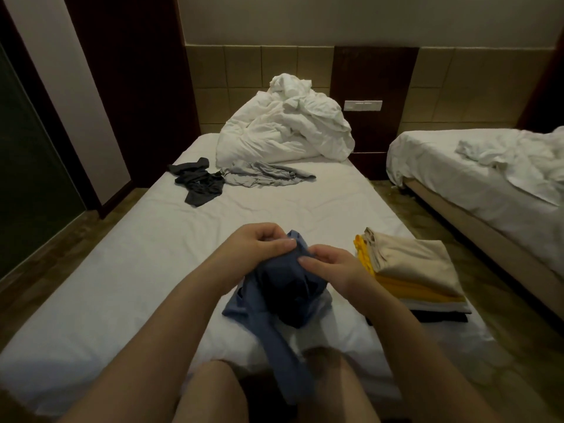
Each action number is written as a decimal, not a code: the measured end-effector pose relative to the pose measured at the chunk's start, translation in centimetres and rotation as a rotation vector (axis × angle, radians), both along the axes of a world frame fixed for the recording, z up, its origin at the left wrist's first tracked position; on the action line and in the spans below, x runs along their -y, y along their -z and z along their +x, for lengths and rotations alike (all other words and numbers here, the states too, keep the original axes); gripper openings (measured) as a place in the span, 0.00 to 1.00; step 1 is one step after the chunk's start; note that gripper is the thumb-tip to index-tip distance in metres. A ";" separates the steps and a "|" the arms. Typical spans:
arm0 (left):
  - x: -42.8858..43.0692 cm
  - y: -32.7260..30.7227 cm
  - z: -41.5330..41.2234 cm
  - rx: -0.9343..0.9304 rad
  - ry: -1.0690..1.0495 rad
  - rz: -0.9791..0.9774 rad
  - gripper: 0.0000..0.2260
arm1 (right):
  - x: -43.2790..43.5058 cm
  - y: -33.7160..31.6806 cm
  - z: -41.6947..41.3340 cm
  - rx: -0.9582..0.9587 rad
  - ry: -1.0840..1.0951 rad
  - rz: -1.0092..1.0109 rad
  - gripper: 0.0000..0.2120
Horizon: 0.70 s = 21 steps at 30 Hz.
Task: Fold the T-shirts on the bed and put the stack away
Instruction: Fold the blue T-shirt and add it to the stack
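A crumpled blue T-shirt point(276, 300) hangs bunched above the near part of the bed point(137, 254). My left hand point(259, 242) pinches its top edge, and my right hand point(326, 264) grips the cloth right beside it. To the right lies a stack of folded shirts point(418, 270), beige on top, yellow, white and dark below. Farther up the bed lie an unfolded dark grey T-shirt point(198, 181) and a light grey T-shirt point(265, 174), both crumpled.
A heap of white bedding point(283, 129) fills the head of the bed. A second bed point(476, 175) stands to the right across a narrow floor gap. Dark wardrobe panels point(128, 87) line the left. My knees point(274, 392) are at the bed's foot.
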<state>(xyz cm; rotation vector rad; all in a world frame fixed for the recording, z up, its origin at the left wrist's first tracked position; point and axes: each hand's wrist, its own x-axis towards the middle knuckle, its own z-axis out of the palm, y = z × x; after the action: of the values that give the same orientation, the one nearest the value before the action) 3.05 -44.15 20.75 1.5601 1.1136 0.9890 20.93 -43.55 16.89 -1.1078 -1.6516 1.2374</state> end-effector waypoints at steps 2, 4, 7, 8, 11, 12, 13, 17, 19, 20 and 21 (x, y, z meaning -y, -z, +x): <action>0.4 -0.6 -0.5 0.087 0.108 -0.108 0.06 | 0.6 1.5 0.8 0.008 -0.038 -0.052 0.04; 0.6 -1.1 -1.2 0.175 0.097 -0.159 0.06 | 1.0 3.1 1.8 0.067 -0.029 -0.085 0.05; 0.4 -1.9 -2.1 0.277 -0.058 -0.152 0.08 | 1.6 4.5 2.9 0.051 0.053 -0.146 0.15; 0.2 -2.1 -2.5 0.301 -0.096 -0.152 0.09 | 1.7 4.6 3.1 0.025 0.085 -0.153 0.18; -0.2 -2.7 -3.3 0.276 -0.149 -0.168 0.10 | 1.5 4.2 3.6 -0.003 0.155 -0.119 0.19; -0.4 -2.9 -3.5 0.270 -0.166 -0.171 0.10 | 1.4 3.9 3.8 0.008 0.159 -0.103 0.15; -0.5 -3.3 -3.7 0.287 -0.195 -0.175 0.10 | 1.2 3.6 3.9 0.026 0.152 -0.089 0.11; -1.0 -5.1 -5.0 0.405 -0.323 -0.174 0.09 | 0.7 2.0 4.7 0.054 0.097 -0.107 0.06; -1.2 -5.7 -5.5 0.348 -0.358 -0.151 0.08 | 0.7 1.1 4.9 0.075 0.099 -0.102 0.06; -1.3 -6.0 -5.7 0.315 -0.367 -0.126 0.08 | 0.8 0.6 4.9 0.083 0.108 -0.092 0.06; -1.4 -6.3 -5.8 0.286 -0.377 -0.099 0.08 | 0.9 0.2 4.9 0.078 0.118 -0.077 0.07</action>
<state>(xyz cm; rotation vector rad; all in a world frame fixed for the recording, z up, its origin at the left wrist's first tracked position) -2.73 -42.72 27.04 1.1066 1.2534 1.3386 25.83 -44.42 16.71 -1.2963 -1.5827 1.2042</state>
